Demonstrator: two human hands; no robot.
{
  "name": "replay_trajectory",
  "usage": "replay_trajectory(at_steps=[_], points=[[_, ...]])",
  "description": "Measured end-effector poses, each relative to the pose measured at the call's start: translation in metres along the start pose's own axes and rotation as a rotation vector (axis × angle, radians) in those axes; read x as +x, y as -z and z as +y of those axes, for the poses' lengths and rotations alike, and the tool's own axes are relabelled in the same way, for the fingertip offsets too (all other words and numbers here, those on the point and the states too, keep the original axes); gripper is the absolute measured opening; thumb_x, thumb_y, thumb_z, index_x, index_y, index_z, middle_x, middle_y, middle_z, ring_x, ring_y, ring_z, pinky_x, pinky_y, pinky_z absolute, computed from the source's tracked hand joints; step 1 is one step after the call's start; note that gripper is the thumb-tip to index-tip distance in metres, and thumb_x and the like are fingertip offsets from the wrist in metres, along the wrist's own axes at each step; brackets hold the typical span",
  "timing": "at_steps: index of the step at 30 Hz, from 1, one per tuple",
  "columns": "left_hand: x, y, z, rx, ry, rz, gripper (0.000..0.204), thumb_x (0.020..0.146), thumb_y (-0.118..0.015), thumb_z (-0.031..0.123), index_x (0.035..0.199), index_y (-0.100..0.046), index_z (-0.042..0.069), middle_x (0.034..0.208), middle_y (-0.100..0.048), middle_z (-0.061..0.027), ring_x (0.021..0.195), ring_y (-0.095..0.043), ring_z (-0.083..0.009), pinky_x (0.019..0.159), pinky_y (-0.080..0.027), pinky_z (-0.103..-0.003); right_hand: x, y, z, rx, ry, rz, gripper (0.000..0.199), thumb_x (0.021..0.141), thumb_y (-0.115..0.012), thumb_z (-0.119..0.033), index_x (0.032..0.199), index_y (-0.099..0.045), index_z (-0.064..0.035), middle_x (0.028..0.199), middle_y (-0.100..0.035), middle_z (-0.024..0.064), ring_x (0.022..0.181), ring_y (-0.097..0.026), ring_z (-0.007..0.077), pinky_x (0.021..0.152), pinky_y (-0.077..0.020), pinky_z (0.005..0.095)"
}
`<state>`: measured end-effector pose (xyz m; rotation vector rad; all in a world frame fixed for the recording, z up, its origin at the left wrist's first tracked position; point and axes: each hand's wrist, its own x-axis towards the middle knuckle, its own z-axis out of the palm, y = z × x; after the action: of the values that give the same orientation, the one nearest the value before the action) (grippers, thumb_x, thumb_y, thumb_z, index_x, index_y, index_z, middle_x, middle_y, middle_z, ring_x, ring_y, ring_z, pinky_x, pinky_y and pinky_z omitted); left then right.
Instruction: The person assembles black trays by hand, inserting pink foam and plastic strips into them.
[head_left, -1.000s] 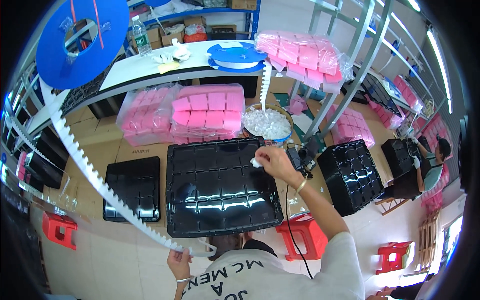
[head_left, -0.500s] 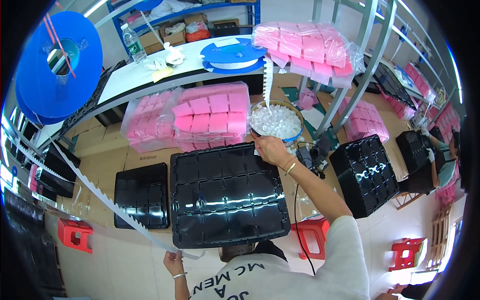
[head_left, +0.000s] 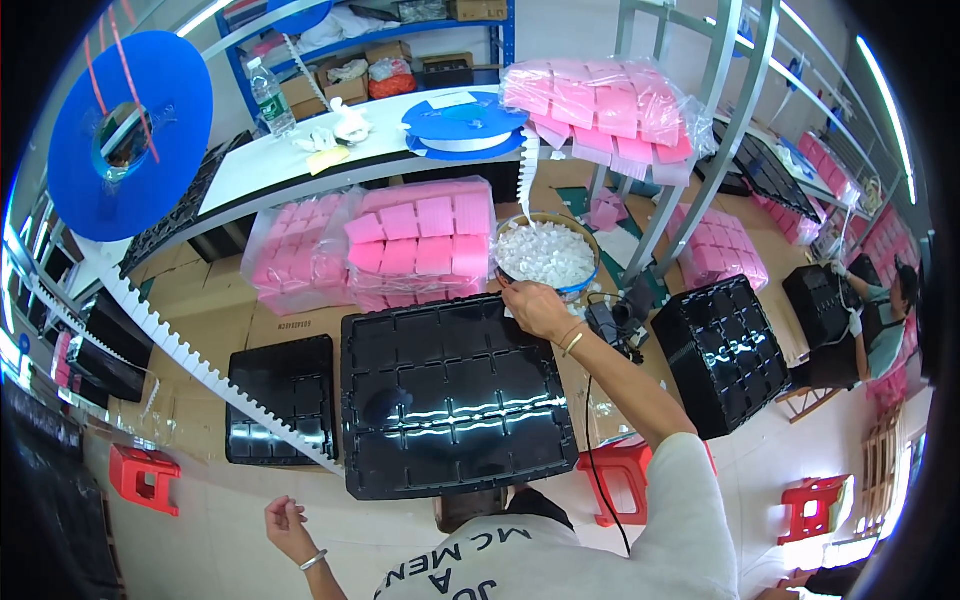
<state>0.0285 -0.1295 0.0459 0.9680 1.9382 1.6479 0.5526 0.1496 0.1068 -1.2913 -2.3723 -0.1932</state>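
A large stack of black plastic trays lies before me, its moulded underside seemingly up. My right hand is at its far right corner with the fingers bent together; what they grip there is hidden. A bowl of small white pieces stands just beyond that hand. My left hand hangs over the floor off the stack's near left corner, its fingers loosely curled and apart, holding nothing. From a blue reel at upper left, a white toothed strip slants down to the stack's left edge.
A smaller black tray stack sits left, another right. Bagged pink foam blocks lie beyond, below a white shelf. A black cable hangs by my right arm. Red stools stand around; a co-worker is far right.
My left hand has let go of the white strip and moved left. The strip's loose end now lies by the stack's left edge. My right hand stays near the far corner.
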Motion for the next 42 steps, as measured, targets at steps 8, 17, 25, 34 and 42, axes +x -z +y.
replay_trajectory(at_steps=[8,17,25,34,42], points=[[0.0,-0.046,0.105,-0.043,-0.136,-0.012,0.004,0.096,-0.063,0.003,0.1,-0.063,0.002,0.09,-0.066,-0.0049,0.071,-0.062,-0.0105,0.062,-0.048,-0.022,-0.011,0.02,-0.005,0.244,0.184,-0.026,0.01,0.088,-0.06,-0.005,0.095,-0.066,-0.003,0.086,-0.065,0.014,0.084,-0.066,0.0341,0.073,-0.0532,0.0424],[0.023,-0.14,0.177,-0.021,-0.252,-0.448,0.007,0.095,-0.065,0.001,0.102,-0.067,0.002,0.09,-0.065,-0.0021,0.075,-0.064,-0.0092,0.068,-0.051,-0.021,-0.016,-0.007,0.096,0.387,-0.268,0.243,0.009,0.081,-0.067,-0.005,0.089,-0.069,-0.0022,0.088,-0.068,0.0171,0.086,-0.067,0.0366,0.076,-0.0526,0.0424],[0.126,-0.294,0.16,-0.003,-0.336,-0.671,0.02,0.094,-0.067,0.007,0.113,-0.067,0.001,0.107,-0.063,-0.0046,0.085,-0.066,-0.0111,0.072,-0.052,-0.023,-0.011,-0.078,0.167,0.043,-0.666,0.072,0.013,0.086,-0.067,-0.013,0.097,-0.072,-0.009,0.095,-0.07,0.0175,0.085,-0.067,0.0408,0.074,-0.0546,0.0464],[0.274,-0.427,0.13,0.039,-0.163,-0.466,0.042,0.092,-0.072,0.023,0.129,-0.061,0.006,0.116,-0.066,-0.0096,0.074,-0.066,-0.0131,0.067,-0.054,-0.029,0.031,-0.084,0.138,0.53,-0.407,0.287,0.022,0.092,-0.065,-0.013,0.11,-0.07,-0.0019,0.102,-0.072,0.0168,0.079,-0.073,0.0261,0.066,-0.0575,0.0349],[0.315,-0.451,0.08,0.15,-0.285,-0.754,0.023,0.081,-0.078,0.002,0.104,-0.076,0.005,0.078,-0.07,-0.0003,0.071,-0.063,-0.0091,0.068,-0.053,-0.025,0.124,-0.093,0.13,1.139,-0.556,0.246,0.063,0.102,-0.057,-0.037,0.15,-0.036,-0.0035,0.115,-0.068,0.0174,0.08,-0.071,0.0175,0.064,-0.055,0.0286]])
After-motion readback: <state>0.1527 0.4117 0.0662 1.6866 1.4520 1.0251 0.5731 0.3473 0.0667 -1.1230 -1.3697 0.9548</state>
